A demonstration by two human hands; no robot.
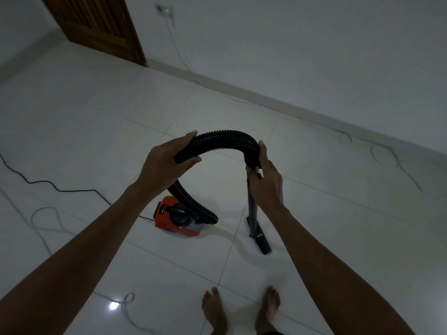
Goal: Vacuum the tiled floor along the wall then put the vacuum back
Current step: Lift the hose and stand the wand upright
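White tiles (314, 213); both hands (167, 163) hold vacuum hose (225, 139).

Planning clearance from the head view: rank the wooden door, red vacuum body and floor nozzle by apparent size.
1. wooden door, though cut off by the frame
2. red vacuum body
3. floor nozzle

The last two look close; the nozzle is seen at an angle.
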